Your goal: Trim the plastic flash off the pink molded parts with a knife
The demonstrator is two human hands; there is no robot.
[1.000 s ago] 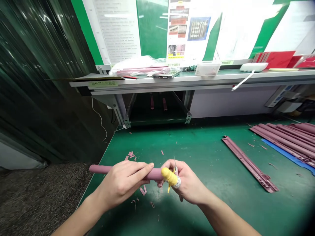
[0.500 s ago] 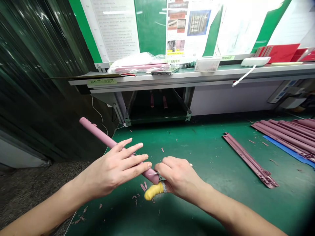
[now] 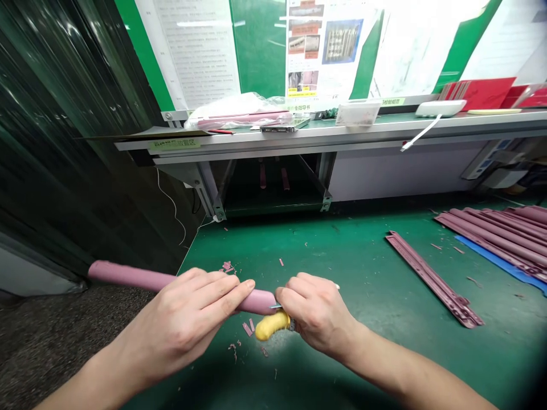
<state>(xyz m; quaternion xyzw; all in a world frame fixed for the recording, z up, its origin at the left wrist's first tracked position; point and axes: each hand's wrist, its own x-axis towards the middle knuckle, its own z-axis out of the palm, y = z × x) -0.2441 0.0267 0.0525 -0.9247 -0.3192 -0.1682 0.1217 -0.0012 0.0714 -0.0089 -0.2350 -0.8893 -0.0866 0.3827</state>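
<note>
My left hand [image 3: 194,310] is closed around a long pink plastic piece [image 3: 128,276], which lies nearly level with its far end out past the table's left edge. My right hand [image 3: 314,304] is closed on a small knife, whose thin metal blade [image 3: 276,306] touches the right end of the pink piece. Most of the knife is hidden in the fist. A yellow finger cover [image 3: 272,326] with a grey band sits on the right thumb, just under that end.
A single mauve strip [image 3: 431,279] lies on the green table [image 3: 350,353]. Several more mauve strips [image 3: 496,236] rest on a blue sheet [image 3: 499,259] at right. Pink shavings [image 3: 247,328] are scattered about. Behind stands a shelf [image 3: 256,145] with a plastic-wrapped bundle [image 3: 239,114].
The pink piece has turned, its far left end dropping and moving left. My left hand's spread fingers have closed around it. My right hand stays near the piece's right end.
</note>
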